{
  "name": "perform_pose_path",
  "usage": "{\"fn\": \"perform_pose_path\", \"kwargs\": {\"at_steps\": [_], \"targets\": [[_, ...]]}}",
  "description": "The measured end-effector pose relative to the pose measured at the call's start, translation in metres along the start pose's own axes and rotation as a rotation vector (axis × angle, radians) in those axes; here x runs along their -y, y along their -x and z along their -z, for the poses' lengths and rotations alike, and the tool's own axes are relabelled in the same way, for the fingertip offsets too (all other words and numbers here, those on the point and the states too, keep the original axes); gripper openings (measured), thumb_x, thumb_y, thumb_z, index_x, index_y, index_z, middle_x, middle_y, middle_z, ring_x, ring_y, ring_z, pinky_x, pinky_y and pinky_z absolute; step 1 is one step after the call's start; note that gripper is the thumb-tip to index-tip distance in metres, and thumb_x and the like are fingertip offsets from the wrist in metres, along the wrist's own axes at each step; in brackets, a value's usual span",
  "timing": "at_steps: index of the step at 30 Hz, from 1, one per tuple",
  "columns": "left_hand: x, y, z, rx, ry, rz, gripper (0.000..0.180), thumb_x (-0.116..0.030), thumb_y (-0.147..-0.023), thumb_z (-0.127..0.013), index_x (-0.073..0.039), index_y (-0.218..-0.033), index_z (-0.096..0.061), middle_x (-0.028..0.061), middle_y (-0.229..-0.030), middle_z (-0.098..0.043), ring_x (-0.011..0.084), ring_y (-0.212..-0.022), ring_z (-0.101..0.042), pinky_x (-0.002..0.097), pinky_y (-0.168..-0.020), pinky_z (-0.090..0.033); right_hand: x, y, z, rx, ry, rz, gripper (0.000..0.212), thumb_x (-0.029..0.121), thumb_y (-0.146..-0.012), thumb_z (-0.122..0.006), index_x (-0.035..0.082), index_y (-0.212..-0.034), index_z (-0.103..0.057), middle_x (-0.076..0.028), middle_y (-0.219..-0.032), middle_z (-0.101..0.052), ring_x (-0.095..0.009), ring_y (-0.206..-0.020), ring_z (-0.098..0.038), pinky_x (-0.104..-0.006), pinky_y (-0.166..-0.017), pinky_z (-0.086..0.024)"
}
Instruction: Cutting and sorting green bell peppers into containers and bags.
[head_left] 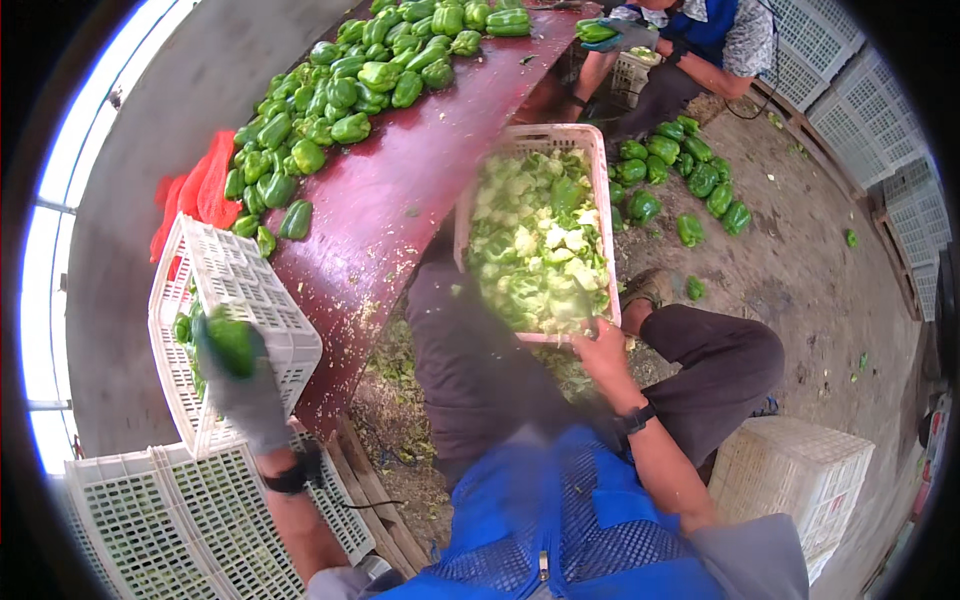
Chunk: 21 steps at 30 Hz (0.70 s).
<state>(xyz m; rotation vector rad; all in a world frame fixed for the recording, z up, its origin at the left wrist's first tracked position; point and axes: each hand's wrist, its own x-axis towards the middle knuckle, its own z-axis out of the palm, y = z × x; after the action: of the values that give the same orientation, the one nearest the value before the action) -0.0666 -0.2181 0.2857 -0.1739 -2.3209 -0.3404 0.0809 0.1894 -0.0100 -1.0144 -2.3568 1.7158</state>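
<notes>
My left hand [245, 390], in a grey glove, is closed around a green bell pepper [231, 344]. It is at the open side of a tilted white plastic crate [270, 295], with more green peppers [184, 328] behind the glove. My bare right hand [605, 355] is closed on a small knife [584, 298]; its thin blade is blurred and its handle is hidden in my fist. That hand rests by the near rim of a pale pink crate [600, 190] full of cut pepper cores and scraps [540, 250].
A heap of bell peppers [345, 90] covers the far part of the red table [400, 190], beside a red mesh bag [205, 185]. Loose peppers [690, 165] lie on the floor at right. A co-worker's gloved hand [625, 35] holds a pepper. White crates [200, 510] stand near left.
</notes>
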Motion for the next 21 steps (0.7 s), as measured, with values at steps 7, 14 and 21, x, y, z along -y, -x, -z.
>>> {"fn": "perform_pose_path", "kwargs": {"at_steps": [7,14,21], "targets": [[0.078,-0.054,0.032,-0.105,-0.632,-0.069,0.07,-0.04,-0.101,-0.07,-0.015,-0.162,-0.046,0.023,-0.161,-0.049,0.0448,-0.144,-0.051,0.0559,-0.117,-0.042,0.002,-0.008,0.004,-0.014,0.055,0.063,0.035,0.024,-0.083,-0.078,-0.001,-0.106,-0.072,-0.026,-0.082,-0.072,-0.04,-0.076,-0.072,-0.0483,-0.07,-0.054],[-0.011,0.033,-0.036,0.164,-0.331,-0.263,0.063,-0.02,-0.094,-0.072,-0.009,-0.154,-0.054,0.0213,-0.156,-0.054,0.0435,-0.14,-0.053,0.0576,-0.12,-0.038,0.032,0.006,0.012,0.067,0.184,0.05,0.04,0.025,-0.084,-0.073,-0.002,-0.113,-0.068,-0.03,-0.089,-0.072,-0.047,-0.088,-0.072,-0.054,-0.079,-0.056],[-0.03,0.105,-0.036,0.387,-0.178,-0.162,0.052,-0.018,-0.093,-0.072,-0.006,-0.142,-0.063,0.0225,-0.146,-0.061,0.0439,-0.132,-0.058,0.0592,-0.122,-0.036,0.051,0.014,0.002,0.084,0.321,0.147,0.058,0.014,-0.09,-0.065,-0.002,-0.143,-0.051,-0.03,-0.096,-0.074,-0.051,-0.096,-0.072,-0.0585,-0.085,-0.056]]}}
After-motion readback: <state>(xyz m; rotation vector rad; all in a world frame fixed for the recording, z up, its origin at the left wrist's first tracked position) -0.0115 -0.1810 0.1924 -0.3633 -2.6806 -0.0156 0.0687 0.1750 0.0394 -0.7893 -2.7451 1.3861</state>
